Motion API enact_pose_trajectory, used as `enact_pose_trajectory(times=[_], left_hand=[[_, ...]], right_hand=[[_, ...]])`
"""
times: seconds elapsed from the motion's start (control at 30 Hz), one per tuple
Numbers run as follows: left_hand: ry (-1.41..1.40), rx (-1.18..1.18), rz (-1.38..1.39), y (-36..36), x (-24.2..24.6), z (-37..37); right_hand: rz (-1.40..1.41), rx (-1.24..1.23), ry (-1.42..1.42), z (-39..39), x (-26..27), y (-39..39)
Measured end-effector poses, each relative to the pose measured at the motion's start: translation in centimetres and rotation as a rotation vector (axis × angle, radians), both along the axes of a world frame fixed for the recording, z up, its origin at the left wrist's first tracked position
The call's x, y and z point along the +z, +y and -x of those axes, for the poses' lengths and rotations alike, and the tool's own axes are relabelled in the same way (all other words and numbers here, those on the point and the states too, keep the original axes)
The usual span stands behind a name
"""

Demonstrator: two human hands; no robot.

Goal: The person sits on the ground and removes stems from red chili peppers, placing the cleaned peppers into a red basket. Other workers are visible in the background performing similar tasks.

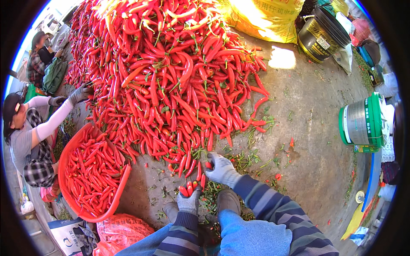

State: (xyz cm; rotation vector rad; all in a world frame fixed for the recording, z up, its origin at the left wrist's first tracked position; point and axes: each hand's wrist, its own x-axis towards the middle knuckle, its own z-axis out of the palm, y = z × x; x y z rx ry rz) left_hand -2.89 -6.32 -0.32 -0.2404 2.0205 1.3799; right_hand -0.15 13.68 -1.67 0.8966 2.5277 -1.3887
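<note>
A large heap of red chili peppers (179, 83), many with green stems, covers the concrete floor before me. My left hand (188, 203), in a grey glove, is closed around several red peppers (189, 188) whose ends point toward the heap. Just right of the heap's near edge is my right hand (222, 169), also gloved. Its thumb and fingers pinch a red pepper (209, 165), mostly hidden by the glove. A few loose peppers (199, 172) lie between my hands and the heap. Green stems and leaf scraps (211, 195) litter the ground under my hands.
To the left stands a red plastic tub (123, 185) of peppers, near a co-worker (28, 137) reaching into the heap. A red woven sack (123, 232) lies below it. At right are a green-rimmed bucket (358, 121), a black bucket (323, 33) and a yellow sack (269, 22).
</note>
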Motion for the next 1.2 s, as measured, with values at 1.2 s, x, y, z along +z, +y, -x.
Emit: enact_pose_trajectory(times=[1.2], left_hand=[[0.032,-0.114,0.082,1.4,-0.7,-2.4]], right_hand=[[-0.042,0.383,0.315,-3.9,5.1,-0.7]])
